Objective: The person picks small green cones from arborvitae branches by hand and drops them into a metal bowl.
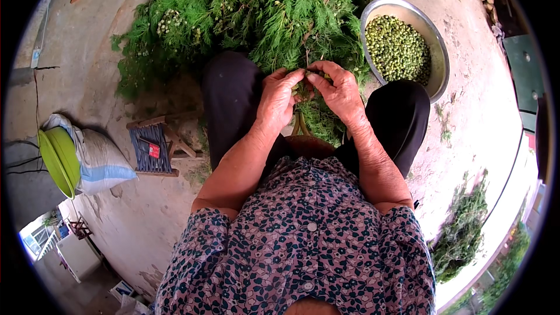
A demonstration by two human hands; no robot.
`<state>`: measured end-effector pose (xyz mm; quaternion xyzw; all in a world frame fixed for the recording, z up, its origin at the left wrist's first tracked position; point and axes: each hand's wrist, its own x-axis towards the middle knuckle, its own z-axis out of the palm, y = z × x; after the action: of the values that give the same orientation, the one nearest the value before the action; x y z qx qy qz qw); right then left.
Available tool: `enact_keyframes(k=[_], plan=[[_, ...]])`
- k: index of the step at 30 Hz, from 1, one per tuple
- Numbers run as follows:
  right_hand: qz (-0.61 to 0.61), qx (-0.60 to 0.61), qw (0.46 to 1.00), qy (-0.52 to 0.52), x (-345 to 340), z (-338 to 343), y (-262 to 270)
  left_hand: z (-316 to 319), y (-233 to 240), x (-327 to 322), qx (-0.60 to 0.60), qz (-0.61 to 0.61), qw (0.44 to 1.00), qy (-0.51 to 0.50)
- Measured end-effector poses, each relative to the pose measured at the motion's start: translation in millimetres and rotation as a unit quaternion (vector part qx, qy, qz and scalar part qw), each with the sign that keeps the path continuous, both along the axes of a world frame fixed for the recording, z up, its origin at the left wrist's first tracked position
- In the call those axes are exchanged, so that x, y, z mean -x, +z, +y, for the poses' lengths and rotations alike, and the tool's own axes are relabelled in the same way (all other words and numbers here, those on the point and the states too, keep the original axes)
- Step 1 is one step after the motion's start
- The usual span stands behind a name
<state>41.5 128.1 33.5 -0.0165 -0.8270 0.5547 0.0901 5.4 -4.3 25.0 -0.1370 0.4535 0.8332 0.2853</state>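
Note:
Between my knees, my left hand [280, 96] pinches a green conifer sprig [302, 92] with scale-like leaves. My right hand [339, 89] meets it from the other side, thumb and fingers closed on the same sprig, near a small green cone. Fingers hide most of what is pinched. Just beyond them rises a large heap of cut conifer branches [280, 13], dotted with pale green cones. A metal basin [439, 83] stands by my right knee, holding many loose green cones [396, 46].
At left, a wooden folding stool [151, 148] with a woven seat bears a red-keyed phone [154, 150]. Beyond it a lime-green plastic basin [57, 162] leans against a stuffed woven sack [103, 162]. More cut greenery [463, 227] lies on the concrete floor [472, 140] at right.

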Motion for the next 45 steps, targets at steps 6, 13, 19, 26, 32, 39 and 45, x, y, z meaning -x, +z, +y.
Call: enact_keyframes(k=[6, 13, 19, 26, 32, 39, 45], plan=[[-0.025, 0.009, 1.0, 0.003, -1, -1, 0, -3, -2, 0, 0.009, -0.007, 1.0, -0.012], [-0.147, 0.185, 0.972, -0.004, 1, -2, -3, -5, -3, 1, 0.022, -0.028, 0.999, -0.027], [-0.193, 0.493, 0.848, -0.014, 2, 4, -10, -4, 0, 0, -0.028, -0.041, 0.998, -0.046], [-0.192, 0.557, 0.804, -0.085, 2, 9, -8, -5, 1, -1, -0.022, -0.046, 0.997, -0.061], [-0.14, 0.602, 0.785, -0.028, 5, 24, -4, -4, -2, 0, -0.063, -0.061, 0.996, -0.013], [-0.122, 0.519, 0.846, -0.012, 1, 17, -4, -5, -16, 4, -0.121, -0.053, 0.991, 0.017], [-0.021, 0.072, 0.997, 0.031, 1, -2, -4, -2, -8, 2, -0.122, -0.062, 0.99, 0.024]])
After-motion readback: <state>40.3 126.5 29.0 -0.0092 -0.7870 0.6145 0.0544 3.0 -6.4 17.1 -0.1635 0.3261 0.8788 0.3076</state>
